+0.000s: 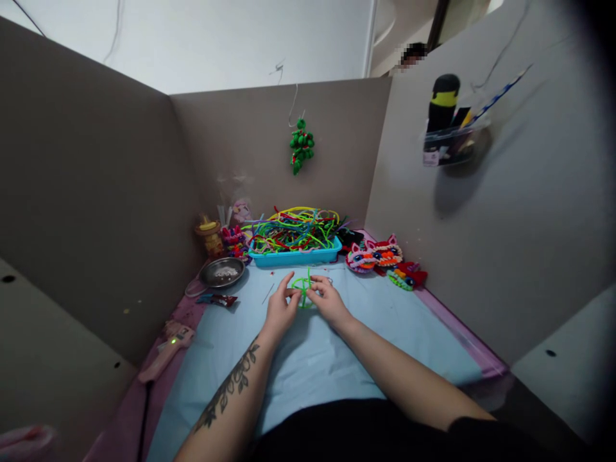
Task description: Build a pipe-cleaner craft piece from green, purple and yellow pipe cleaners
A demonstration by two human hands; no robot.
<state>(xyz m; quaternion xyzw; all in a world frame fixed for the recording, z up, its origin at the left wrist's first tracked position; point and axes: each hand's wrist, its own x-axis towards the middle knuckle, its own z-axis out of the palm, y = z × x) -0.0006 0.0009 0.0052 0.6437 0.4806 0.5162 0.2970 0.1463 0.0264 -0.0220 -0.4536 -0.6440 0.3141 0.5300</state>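
Observation:
Between my two hands is a bright green pipe cleaner (304, 283) bent into a ring with strands crossing in its middle; one end sticks straight up. My left hand (283, 307) pinches its left side between thumb and fingers. From the other side, my right hand (330, 303) grips it near the crossing with thumb and forefinger. The piece is held just above the light blue table cover (308, 372). A thin, dark, needle-like stick (268, 293) lies on the cover left of my left hand.
Behind my hands stands a blue tray (296, 258) heaped with coloured pipe cleaners. To the left are a metal bowl (222, 273) and a pink glue gun (167, 353) with a lit green light. Finished fuzzy figures (375, 255) lie right. Grey partitions enclose the table; a green ornament (301, 146) hangs behind.

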